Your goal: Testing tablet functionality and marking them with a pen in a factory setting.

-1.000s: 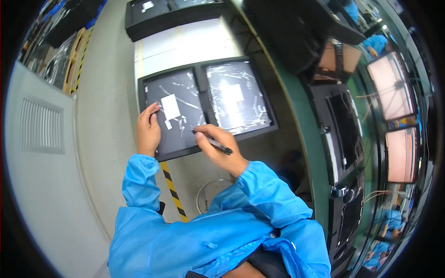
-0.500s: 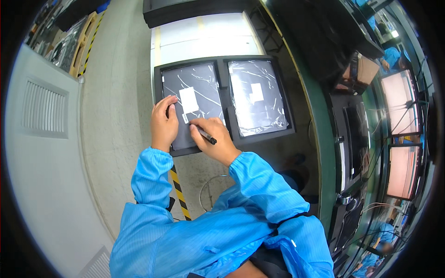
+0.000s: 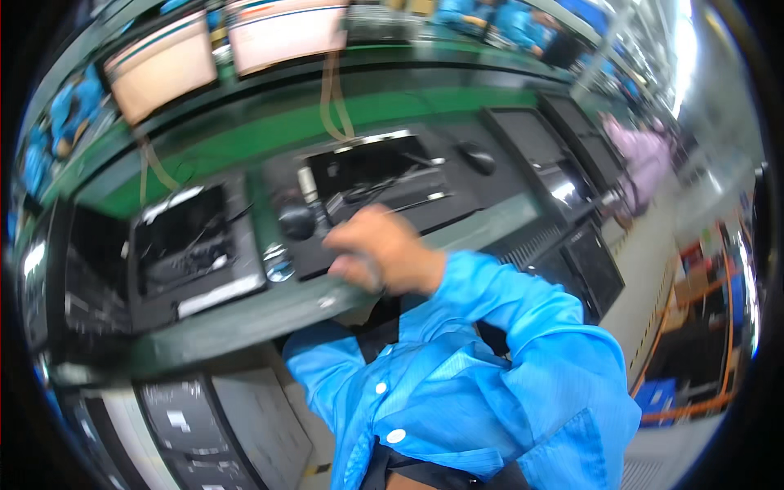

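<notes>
My right hand (image 3: 384, 249) is closed, smeared by motion, above the front edge of a green workbench (image 3: 310, 310). A dark pen (image 3: 374, 273) shows as a blurred streak at its fingers. Beyond the hand, a black screen panel (image 3: 371, 167) lies on a dark mat, with a black mouse (image 3: 296, 220) to its left. My left hand is not visible; only the blue left sleeve (image 3: 325, 355) shows, under the bench edge.
A second dark panel (image 3: 184, 241) lies on the bench to the left, near a small clear item (image 3: 278, 263). Two lit monitors (image 3: 286, 33) stand behind. Black trays (image 3: 531, 135) sit at right, by a person in pink (image 3: 637, 155). Framed black panels (image 3: 184, 420) stand lower left.
The view has swung right, from the black double tray with film-wrapped panels to the green workbench. My right hand has lifted from the label with the pen; my left hand has left view.
</notes>
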The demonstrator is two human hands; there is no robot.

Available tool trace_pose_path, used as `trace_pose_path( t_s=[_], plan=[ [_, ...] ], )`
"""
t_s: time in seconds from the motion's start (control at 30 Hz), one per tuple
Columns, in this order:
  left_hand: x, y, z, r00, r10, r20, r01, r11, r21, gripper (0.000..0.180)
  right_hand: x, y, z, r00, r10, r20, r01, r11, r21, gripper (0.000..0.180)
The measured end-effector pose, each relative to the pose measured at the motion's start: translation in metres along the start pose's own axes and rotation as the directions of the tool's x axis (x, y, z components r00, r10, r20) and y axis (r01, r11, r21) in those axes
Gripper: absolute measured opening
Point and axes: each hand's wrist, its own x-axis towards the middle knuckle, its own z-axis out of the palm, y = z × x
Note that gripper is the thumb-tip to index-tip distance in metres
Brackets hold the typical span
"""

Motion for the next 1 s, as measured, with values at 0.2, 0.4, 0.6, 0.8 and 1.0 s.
trace_pose_path(
  t_s=[0.2,0.4,0.6,0.8,1.0],
  plan=[
    [-0.027,0.243,-0.003,0.893,0.244,0.378,0.308,0.283,-0.908,0.036,-0.214,0.186,-0.185,0.636,0.503,-0.585,-0.733,0.154,-0.663,0.054],
    [-0.101,0.413,-0.001,0.155,0.813,0.562,0.988,-0.121,-0.099,0.016,-0.276,0.21,-0.235,0.308,0.841,-0.445,-0.911,0.125,-0.394,0.062],
    [-0.165,0.441,0.047,0.294,0.835,0.465,0.656,0.178,-0.734,0.028,-0.291,0.273,-0.336,0.239,0.545,-0.803,-0.886,-0.216,-0.411,0.046],
    [-0.214,0.483,0.048,0.295,0.798,0.525,0.378,0.407,-0.832,0.018,-0.447,0.359,-0.398,-0.084,0.698,-0.712,-0.873,-0.397,-0.285,0.053],
    [-0.211,0.445,0.037,0.409,0.784,0.467,0.324,0.354,-0.877,0.021,-0.443,0.352,-0.373,0.312,0.225,-0.923,-0.95,0.082,-0.301,0.052]
  ],
)
